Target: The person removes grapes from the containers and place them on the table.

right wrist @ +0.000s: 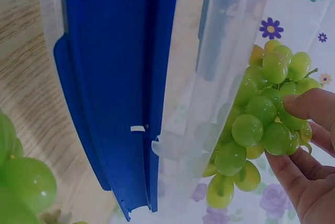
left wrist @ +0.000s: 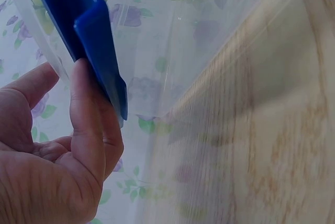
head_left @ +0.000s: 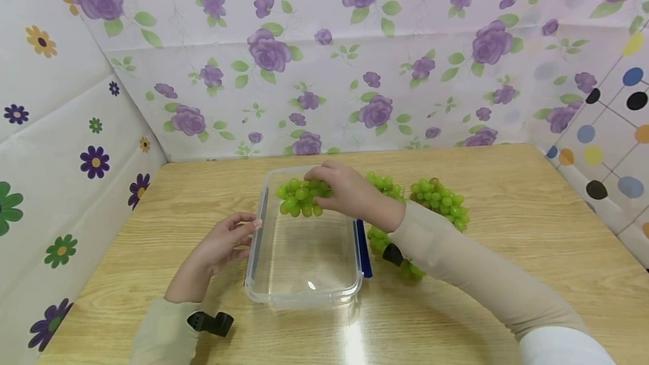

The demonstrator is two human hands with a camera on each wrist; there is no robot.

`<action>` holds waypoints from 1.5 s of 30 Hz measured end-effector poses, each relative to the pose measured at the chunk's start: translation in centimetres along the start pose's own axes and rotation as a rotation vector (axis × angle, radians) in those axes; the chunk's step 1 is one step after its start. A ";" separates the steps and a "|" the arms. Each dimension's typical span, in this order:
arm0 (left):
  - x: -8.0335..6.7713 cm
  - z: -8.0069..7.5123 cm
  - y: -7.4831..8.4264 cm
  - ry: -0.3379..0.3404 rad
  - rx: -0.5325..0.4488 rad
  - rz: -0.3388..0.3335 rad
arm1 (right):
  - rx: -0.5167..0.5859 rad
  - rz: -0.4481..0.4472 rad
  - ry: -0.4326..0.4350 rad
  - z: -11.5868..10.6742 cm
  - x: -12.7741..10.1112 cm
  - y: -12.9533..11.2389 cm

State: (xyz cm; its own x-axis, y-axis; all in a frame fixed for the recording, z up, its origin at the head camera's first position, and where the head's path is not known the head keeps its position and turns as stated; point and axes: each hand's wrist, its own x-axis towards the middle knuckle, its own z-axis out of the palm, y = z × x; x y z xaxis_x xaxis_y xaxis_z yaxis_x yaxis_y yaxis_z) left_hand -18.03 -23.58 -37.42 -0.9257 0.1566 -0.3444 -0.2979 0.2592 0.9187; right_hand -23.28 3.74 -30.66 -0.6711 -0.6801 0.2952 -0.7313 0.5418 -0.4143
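Over the clear rectangular plastic container (head_left: pixel 304 263) on the wooden bench (head_left: pixel 507 252), the right hand (head_left: pixel 350 193) pinches a green grape bunch (head_left: pixel 299 199); the left hand's (head_left: pixel 225 241) relaxed fingers seemingly touch its blue side clip (left wrist: pixel 89 41).

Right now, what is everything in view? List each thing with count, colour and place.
Bunch of grapes in hand: one, green, at the far end of the container.
Container: one, clear plastic with blue side clips, table centre.
Loose grape bunches: at least two, green, on the table right of the container.
Table: one, light wood.
Backdrop: flowered sheets behind and left, dotted sheet right.
Left hand: touches the container's left clip.
Right hand: holds the bunch over the container.
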 end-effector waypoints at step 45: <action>-0.1 0.1 0.1 -0.007 -0.010 0.001 | -0.001 0.021 0.165 -2.6 -3.8 1.6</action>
State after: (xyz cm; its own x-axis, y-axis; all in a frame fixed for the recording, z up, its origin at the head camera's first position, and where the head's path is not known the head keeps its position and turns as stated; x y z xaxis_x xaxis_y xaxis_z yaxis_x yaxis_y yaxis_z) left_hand -17.94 -23.50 -37.33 -0.9245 0.1634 -0.3445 -0.2991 0.2499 0.9209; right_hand -22.22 8.51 -30.19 -0.6974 -0.5779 0.4239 -0.7166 0.5559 -0.4212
